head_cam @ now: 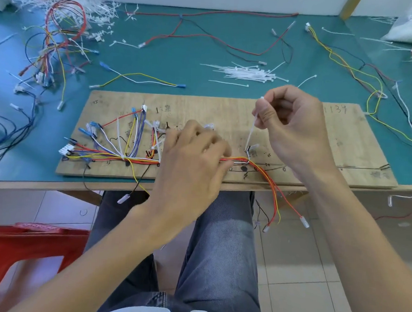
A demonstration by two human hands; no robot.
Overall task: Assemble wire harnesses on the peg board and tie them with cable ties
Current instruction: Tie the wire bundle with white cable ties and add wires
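Denim knees lowest in frame; red stool (26, 241) at lower left. Mid-frame, your left hand (192, 160) curls down over the wire bundle (236, 160) on the peg board (345, 145), holding the red, orange and yellow strands just left of a peg. Your right hand (296, 127), centre right, pinches a white cable tie (251, 132) between thumb and forefinger. The tie stands near upright, its lower end at the bundle beside the peg. Judgement: tie being threaded or cinched. Hold the strands packed together, pull the tail straight along its length, and seat the head snug against the bundle, clear of the peg. Spare ties (248, 73) are heaped beyond, upper centre, on the green mat (182, 58).
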